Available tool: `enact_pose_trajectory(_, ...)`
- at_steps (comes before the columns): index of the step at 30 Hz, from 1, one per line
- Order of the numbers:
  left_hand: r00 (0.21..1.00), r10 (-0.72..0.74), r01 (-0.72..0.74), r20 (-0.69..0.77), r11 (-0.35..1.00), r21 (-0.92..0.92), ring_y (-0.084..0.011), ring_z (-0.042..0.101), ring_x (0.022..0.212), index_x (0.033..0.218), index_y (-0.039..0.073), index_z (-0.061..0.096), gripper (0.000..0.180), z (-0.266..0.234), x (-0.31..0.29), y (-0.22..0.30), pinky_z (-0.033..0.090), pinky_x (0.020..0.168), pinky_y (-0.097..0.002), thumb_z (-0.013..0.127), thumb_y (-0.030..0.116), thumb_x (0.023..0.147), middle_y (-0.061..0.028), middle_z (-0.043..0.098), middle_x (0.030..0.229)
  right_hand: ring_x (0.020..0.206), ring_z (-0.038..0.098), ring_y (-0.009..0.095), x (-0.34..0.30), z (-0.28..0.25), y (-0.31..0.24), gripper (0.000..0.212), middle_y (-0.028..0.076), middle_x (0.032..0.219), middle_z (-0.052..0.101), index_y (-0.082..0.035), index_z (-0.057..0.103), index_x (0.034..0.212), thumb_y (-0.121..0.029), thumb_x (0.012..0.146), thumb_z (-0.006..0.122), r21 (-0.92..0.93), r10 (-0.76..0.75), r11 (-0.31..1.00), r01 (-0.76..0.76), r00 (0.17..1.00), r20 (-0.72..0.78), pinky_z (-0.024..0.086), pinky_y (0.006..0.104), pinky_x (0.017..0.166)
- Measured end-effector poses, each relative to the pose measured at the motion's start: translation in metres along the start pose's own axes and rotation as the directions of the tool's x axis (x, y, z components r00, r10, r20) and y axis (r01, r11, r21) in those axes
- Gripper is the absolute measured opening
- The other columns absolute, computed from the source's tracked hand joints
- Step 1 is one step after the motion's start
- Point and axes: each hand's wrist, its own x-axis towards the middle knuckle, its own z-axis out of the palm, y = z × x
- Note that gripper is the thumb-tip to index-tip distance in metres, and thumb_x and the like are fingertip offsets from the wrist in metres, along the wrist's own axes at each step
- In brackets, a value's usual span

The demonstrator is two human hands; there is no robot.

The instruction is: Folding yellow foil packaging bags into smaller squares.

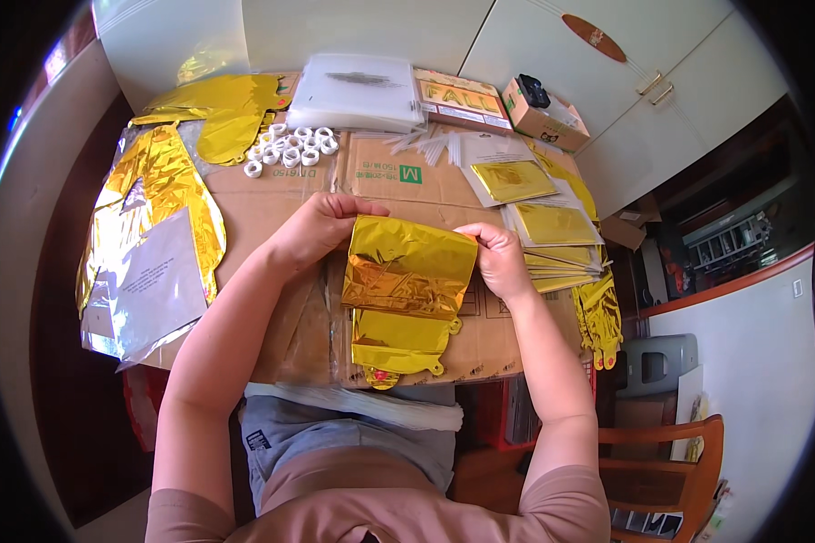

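A gold foil balloon (411, 267), folded into a flat rectangle, lies on the cardboard in front of me. Its lower part, with small tabs and a red mark, sticks out below the top fold toward my lap. My left hand (321, 231) pinches the upper left corner between thumb and fingers. At the upper right corner, my right hand (498, 258) grips the foil edge the same way. To the right lies a stack of folded gold balloons in clear bags (552, 226). Unfolded gold foil balloons (167, 172) spread over the left side, partly under clear plastic bags (154, 271).
Flattened cardboard (254, 213) covers the table. White ribbon rolls (290, 149) cluster behind my left hand. Farther back are a stack of clear bags (358, 95), a flat printed box (462, 98) and a small carton (545, 113). Thin clear straws (426, 145) lie nearby. A wooden chair (643, 471) stands right.
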Motion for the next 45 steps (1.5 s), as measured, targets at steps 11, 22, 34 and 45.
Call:
enact_pose_trajectory(11,0.995,0.05,-0.044,-0.082,0.996,0.073,-0.0124,0.071,0.093,0.117,-0.004,0.069,0.022,0.006,0.0,-0.001,0.057,0.086,-0.0256,0.063,0.003,0.097,-0.0088,0.074,0.105,0.088,0.065,0.008,0.001,0.002,0.001,0.013,0.003,0.098,0.074,0.002,0.072,0.104,0.0,0.098,0.06,-0.013,-0.038,0.999,0.038,0.999,-0.021,0.053,0.023,0.082)
enact_pose_trajectory(22,0.99,0.106,-0.094,-0.094,0.988,0.12,-0.0118,0.07,0.093,0.117,-0.003,0.07,0.021,0.003,0.004,-0.01,0.057,0.086,-0.0253,0.062,0.001,0.097,-0.0085,0.074,0.105,0.091,0.066,0.008,0.004,-0.003,-0.007,0.018,0.004,0.103,0.074,0.002,0.072,0.113,-0.002,0.1,0.06,0.022,0.003,1.0,-0.004,0.999,0.043,0.053,0.0224,0.083)
enact_pose_trajectory(34,0.976,0.199,-0.185,-0.084,0.972,0.148,-0.0126,0.069,0.098,0.121,-0.002,0.069,0.025,0.004,0.006,-0.016,0.056,0.09,-0.0259,0.061,-0.001,0.097,-0.0089,0.074,0.109,0.089,0.066,0.006,0.005,-0.01,0.001,0.024,0.003,0.104,0.074,-0.001,0.069,0.122,-0.006,0.103,0.055,0.024,0.008,1.0,-0.01,0.999,0.049,0.053,0.0209,0.079)
enact_pose_trajectory(45,0.963,0.241,-0.214,-0.117,0.954,0.21,-0.0118,0.068,0.098,0.119,-0.002,0.069,0.024,0.006,0.007,-0.019,0.055,0.09,-0.0253,0.059,-0.001,0.098,-0.0079,0.074,0.108,0.092,0.064,0.01,0.002,-0.01,-0.02,0.05,0.008,0.107,0.072,0.003,0.062,0.131,-0.038,0.104,0.054,0.192,0.141,0.968,-0.164,0.982,0.127,0.051,0.0248,0.082)
